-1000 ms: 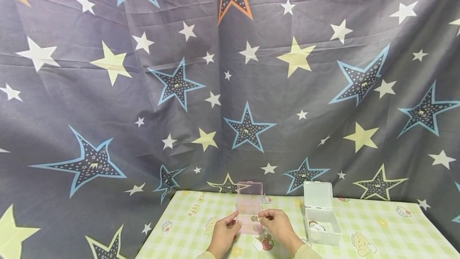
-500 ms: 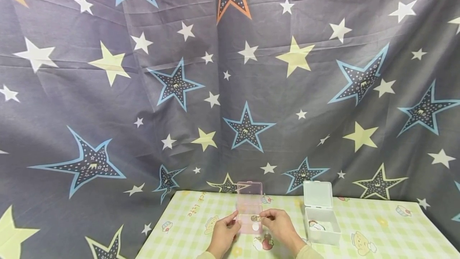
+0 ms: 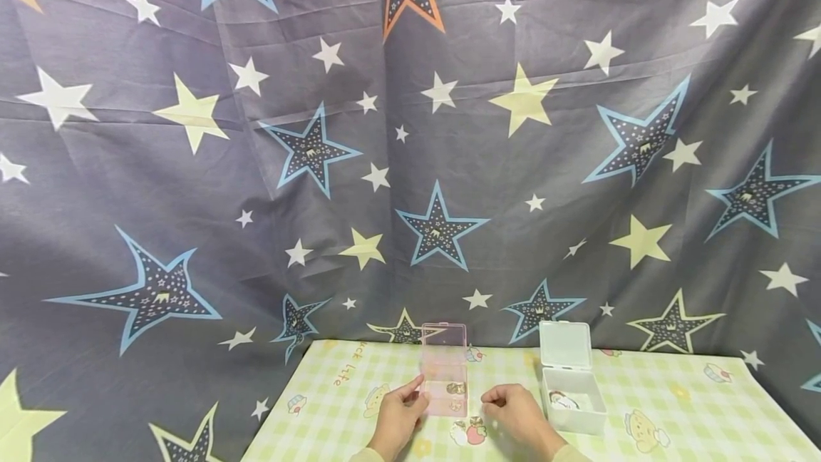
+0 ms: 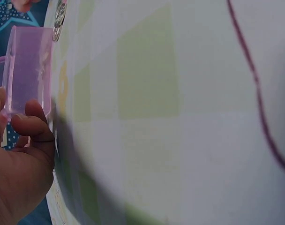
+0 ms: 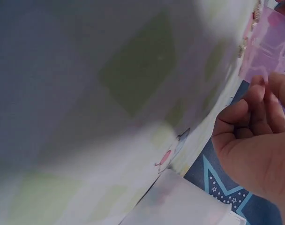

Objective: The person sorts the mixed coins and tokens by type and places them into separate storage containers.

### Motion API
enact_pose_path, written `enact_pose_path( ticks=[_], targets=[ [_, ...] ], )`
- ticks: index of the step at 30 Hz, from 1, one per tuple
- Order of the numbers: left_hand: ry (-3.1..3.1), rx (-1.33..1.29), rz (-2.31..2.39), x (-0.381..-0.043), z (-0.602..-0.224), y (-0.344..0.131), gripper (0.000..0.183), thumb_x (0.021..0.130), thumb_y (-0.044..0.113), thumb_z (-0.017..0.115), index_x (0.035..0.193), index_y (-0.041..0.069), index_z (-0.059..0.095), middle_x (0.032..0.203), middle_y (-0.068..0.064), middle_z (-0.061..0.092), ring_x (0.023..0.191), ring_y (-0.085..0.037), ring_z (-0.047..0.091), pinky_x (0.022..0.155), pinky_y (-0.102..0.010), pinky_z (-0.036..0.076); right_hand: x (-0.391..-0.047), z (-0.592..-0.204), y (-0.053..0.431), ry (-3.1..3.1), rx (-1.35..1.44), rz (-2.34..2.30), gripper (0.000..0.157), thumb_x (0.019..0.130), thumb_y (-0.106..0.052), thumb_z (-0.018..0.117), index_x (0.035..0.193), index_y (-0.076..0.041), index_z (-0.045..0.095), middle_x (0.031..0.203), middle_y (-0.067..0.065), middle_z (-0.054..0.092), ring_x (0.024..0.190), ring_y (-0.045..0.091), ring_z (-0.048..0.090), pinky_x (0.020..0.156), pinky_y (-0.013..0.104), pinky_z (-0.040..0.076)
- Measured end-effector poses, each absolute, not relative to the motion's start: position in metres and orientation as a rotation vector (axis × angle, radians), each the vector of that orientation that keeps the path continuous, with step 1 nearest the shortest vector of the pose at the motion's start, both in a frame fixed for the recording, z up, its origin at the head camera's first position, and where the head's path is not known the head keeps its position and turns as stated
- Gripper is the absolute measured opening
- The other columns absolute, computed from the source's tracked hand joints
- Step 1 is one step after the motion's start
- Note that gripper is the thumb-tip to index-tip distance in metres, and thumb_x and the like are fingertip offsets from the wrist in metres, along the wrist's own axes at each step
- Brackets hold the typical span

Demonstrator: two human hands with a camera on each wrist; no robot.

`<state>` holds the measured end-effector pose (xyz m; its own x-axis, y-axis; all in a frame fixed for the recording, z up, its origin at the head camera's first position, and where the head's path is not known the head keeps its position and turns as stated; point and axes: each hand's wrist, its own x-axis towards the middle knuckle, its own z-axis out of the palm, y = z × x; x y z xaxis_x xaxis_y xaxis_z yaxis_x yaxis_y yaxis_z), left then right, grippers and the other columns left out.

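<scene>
A clear pink plastic box (image 3: pixel 444 405) stands with its lid raised on the table. My left hand (image 3: pixel 399 416) grips its left side, the thumb near the front and the fingers behind. Two shiny round pieces like coins (image 3: pixel 456 388) lie in the box's right part. More shiny coin-like pieces (image 3: pixel 476 421) lie on the cloth just in front of it. To the right of these, my right hand (image 3: pixel 518 416) hovers low with loosely bent fingers and nothing visible in them. In the right wrist view, its fingertips (image 5: pixel 258 80) appear near the pink box.
A white box (image 3: pixel 580 419) with its lid up stands to the right of my right hand, with a white and red item (image 3: pixel 564 400) inside. A green checked cloth (image 3: pixel 693 419) with printed figures covers the table. Behind hangs a dark star-patterned curtain (image 3: pixel 487 234).
My right hand has drawn back from the pink box, to the right and nearer. A coin-like piece it was at now lies in the box. My left hand keeps its grip.
</scene>
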<state>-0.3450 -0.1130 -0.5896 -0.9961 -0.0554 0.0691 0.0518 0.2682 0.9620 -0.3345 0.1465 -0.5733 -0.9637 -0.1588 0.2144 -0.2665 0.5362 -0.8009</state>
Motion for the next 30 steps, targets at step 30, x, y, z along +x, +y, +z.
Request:
enact_pose_path(
  ticks=[30],
  targets=[
    [-2.432,0.004,-1.854,-0.345,-0.588,-0.114,0.049,0.097,0.016,0.077,0.143,0.005,0.067,0.11,-0.014,0.073,0.055,-0.006,0.057,0.051,-0.022,0.054,-0.325,-0.574,0.124,-2.903,0.235,1.124,0.013,0.079,-0.017,0.087,0.083,-0.02,0.076,0.072,-0.01,0.066,0.065,0.011,0.054,0.057,0.031,0.043]
  ],
)
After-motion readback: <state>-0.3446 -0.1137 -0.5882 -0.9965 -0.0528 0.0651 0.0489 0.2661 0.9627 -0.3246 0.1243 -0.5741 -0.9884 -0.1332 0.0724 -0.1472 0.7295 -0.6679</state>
